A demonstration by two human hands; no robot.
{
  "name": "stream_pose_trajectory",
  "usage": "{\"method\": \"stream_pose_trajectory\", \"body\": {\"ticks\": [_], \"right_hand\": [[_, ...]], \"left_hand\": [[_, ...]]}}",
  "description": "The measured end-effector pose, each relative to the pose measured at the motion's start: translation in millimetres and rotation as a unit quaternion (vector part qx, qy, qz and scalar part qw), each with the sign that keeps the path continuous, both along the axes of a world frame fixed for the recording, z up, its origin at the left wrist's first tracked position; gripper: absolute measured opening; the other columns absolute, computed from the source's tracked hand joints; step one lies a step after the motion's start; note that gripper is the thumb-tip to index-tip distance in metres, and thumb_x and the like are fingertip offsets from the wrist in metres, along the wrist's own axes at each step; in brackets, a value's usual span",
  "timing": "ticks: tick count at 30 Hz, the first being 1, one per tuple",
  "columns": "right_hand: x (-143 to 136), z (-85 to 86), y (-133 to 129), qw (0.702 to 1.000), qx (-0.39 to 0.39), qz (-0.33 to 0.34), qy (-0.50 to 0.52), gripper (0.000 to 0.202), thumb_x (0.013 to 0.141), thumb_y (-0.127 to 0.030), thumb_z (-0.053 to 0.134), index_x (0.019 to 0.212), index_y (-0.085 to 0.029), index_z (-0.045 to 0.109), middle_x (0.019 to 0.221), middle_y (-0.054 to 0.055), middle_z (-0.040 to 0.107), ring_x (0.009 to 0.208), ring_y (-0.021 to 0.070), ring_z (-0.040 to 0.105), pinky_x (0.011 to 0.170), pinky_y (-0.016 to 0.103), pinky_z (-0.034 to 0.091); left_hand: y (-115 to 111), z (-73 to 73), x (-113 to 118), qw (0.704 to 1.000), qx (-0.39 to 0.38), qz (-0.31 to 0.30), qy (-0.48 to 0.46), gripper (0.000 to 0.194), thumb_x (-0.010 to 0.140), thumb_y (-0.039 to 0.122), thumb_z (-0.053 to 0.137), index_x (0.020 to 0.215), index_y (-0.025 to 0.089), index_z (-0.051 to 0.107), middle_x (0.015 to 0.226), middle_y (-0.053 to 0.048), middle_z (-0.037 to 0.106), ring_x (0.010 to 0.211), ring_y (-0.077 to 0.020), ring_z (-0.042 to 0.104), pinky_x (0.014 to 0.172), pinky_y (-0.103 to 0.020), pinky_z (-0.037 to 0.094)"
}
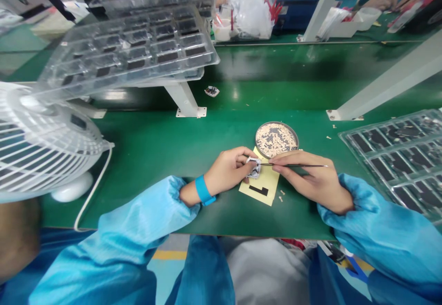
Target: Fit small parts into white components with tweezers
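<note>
Between the fingers and thumb of my left hand (230,170) is a small white-framed part (254,168) with dark pieces inside. My right hand (309,178) grips thin metal tweezers (299,165), whose tips reach the right side of the part. Under the part lies a yellow card (264,194) with a black mark on it. Just behind the hands, a round dish (296,135) holds many tiny beige and dark pieces and touches the card's upper end. The exact contact at the tweezer tips is too small to tell.
A white fan (51,144) stands at the left, near stacked clear trays (138,52) on a raised shelf. Another compartment tray (400,162) lies at the right. A small part (212,91) sits behind the shelf leg (184,100). Other people's hands show at the top right.
</note>
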State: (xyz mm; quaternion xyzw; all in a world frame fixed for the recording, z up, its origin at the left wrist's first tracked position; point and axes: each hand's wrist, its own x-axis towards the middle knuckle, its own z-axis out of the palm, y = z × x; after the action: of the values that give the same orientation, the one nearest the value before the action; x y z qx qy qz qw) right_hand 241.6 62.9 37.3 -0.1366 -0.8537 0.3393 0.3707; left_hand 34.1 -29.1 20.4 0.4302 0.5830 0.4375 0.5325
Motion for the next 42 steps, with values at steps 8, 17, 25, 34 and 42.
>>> {"method": "stream_pose_trajectory", "body": {"ticks": [8,17,25,34,42], "right_hand": [[2,7.4,-2,1.0,-0.02,-0.004,0.007,0.02,0.085,-0.008,0.074,0.1,-0.021,0.073,0.096,0.005,0.075,0.091,0.021,0.072,0.085,0.036,0.06],[1,5.8,0,0.999,-0.038,-0.005,-0.006,0.018,0.085,-0.011,0.075,0.1,-0.022,0.074,0.095,0.005,0.075,0.091,0.0212,0.072,0.086,0.036,0.06],[3,-4.5,1,0.997,-0.078,-0.016,-0.003,0.017,0.086,-0.011,0.074,0.098,-0.022,0.073,0.097,0.003,0.076,0.092,0.0204,0.073,0.088,0.036,0.059],[4,7.8,-4,0.99,-0.109,0.085,0.041,0.025,0.083,-0.004,0.073,0.1,-0.022,0.076,0.096,0.005,0.076,0.09,0.0217,0.074,0.081,0.035,0.062],[0,1.3,-3,0.995,-0.081,-0.026,0.045,0.025,0.082,-0.01,0.079,0.102,-0.025,0.077,0.101,0.003,0.077,0.094,0.0228,0.074,0.088,0.039,0.061]], "left_hand": [[0,1.8,0,1.0,-0.006,0.009,-0.011,0.021,0.087,0.026,0.067,0.104,0.013,0.066,0.079,-0.004,0.073,0.056,-0.0096,0.067,0.043,-0.014,0.048],[0,4.6,0,0.998,0.015,0.028,-0.046,0.024,0.089,0.027,0.067,0.107,0.012,0.068,0.082,-0.006,0.075,0.055,-0.0097,0.066,0.045,-0.017,0.05],[2,4.7,-1,0.995,0.002,0.046,-0.085,0.033,0.083,0.023,0.073,0.113,0.01,0.068,0.087,-0.008,0.077,0.059,-0.0109,0.069,0.05,-0.018,0.052],[4,6.7,-3,0.993,-0.019,0.051,-0.101,0.033,0.08,0.021,0.074,0.111,0.011,0.069,0.083,-0.007,0.076,0.055,-0.0098,0.068,0.044,-0.015,0.045],[-2,-1.4,1,0.985,-0.01,-0.005,-0.17,0.045,0.076,0.026,0.081,0.116,0.012,0.067,0.092,-0.008,0.076,0.065,-0.0138,0.07,0.064,-0.028,0.061]]}}
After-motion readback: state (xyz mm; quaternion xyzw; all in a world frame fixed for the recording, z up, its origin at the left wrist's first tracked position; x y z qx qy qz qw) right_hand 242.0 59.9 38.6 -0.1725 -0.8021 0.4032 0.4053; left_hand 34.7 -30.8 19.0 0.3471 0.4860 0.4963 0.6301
